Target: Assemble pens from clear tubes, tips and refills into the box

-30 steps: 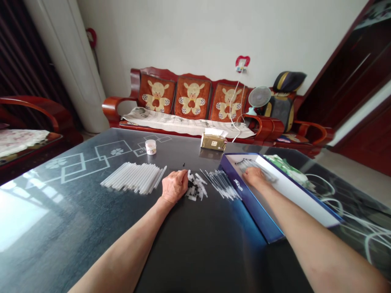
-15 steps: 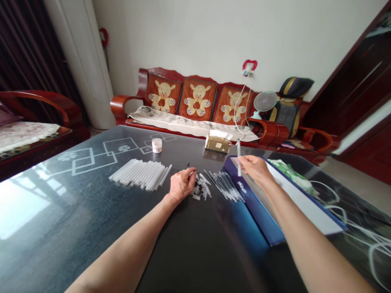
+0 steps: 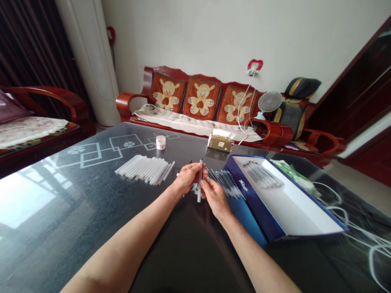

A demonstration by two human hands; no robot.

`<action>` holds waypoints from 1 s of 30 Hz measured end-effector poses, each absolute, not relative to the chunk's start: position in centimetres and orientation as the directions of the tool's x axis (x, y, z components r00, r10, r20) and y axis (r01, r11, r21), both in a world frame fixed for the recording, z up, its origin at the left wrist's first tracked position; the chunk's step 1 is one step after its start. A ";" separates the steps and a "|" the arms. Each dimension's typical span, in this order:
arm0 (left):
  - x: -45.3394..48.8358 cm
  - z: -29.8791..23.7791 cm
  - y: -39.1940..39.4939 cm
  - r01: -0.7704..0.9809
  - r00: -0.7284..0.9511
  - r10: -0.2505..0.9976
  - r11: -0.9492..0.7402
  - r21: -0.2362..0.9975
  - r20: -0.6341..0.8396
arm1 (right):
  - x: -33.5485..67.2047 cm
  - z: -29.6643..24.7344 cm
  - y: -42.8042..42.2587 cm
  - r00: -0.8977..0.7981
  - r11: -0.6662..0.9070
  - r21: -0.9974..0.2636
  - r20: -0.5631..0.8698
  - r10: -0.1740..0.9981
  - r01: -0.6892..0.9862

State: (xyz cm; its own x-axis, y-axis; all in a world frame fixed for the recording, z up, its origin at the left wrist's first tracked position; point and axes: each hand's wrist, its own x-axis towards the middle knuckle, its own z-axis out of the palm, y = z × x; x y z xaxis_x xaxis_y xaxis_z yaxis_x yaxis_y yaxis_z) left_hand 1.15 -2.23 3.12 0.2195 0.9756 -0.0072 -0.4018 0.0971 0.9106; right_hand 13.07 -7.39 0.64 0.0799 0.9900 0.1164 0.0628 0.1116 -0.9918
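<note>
Between my two hands a slim translucent pen [image 3: 199, 191] with a dark tip stands nearly upright. My left hand [image 3: 187, 178] pinches it near its upper end. Lower down, the fingers of my right hand [image 3: 216, 197] close on the barrel. Small pen caps and dark bits [image 3: 194, 187] lie behind and below the hands, mostly hidden. Just right of them is a bundle of thin dark-ended pen refills [image 3: 226, 182]. Further left lies a row of white pen barrels [image 3: 143, 169].
A blue box [image 3: 302, 203] with a white inside stands at the right, holding a row of pens [image 3: 263, 176]. Behind are a tissue pack [image 3: 220, 143] and a small white tub [image 3: 160, 143]. White cables [image 3: 354, 221] and a green-white bag [image 3: 295, 176] lie beyond the box.
My right hand has come left and down from above the box, bringing the pen to my left hand. Both hands now hold it. The view has shifted slightly.
</note>
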 end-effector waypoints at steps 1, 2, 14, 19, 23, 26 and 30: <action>1.1 3.4 -2.2 -0.375 0.196 0.980 0.055 0.925 0.021 | 13.4 0.7 -7.3 0.106 0.137 -0.989 0.142 0.984 0.052; 0.9 3.6 -2.3 -0.307 0.161 0.985 -0.017 0.951 0.070 | 13.8 0.8 -7.1 0.144 0.160 -0.986 0.164 0.976 0.038; 0.5 0.8 -3.3 0.775 0.444 0.623 -0.627 0.073 0.644 | 15.9 0.0 -5.0 0.242 0.097 -0.995 0.098 0.965 0.016; 0.6 0.2 -2.7 0.784 0.473 0.612 -0.621 0.015 0.633 | 15.8 -0.3 -4.8 0.249 0.058 -0.998 0.056 0.967 -0.002; 0.6 0.0 -2.6 0.787 0.478 0.623 -0.617 0.014 0.619 | 15.8 -0.4 -4.6 0.227 0.030 -0.997 0.015 0.974 -0.065; 0.5 0.0 -2.6 0.783 0.486 0.621 -0.622 0.010 0.615 | 15.8 -0.3 -4.5 0.189 0.028 -0.990 0.001 0.982 -0.141; 0.4 0.2 -2.6 0.772 0.491 0.623 -0.635 0.028 0.609 | 15.9 -0.1 -4.5 0.143 0.059 -0.980 0.031 0.989 -0.191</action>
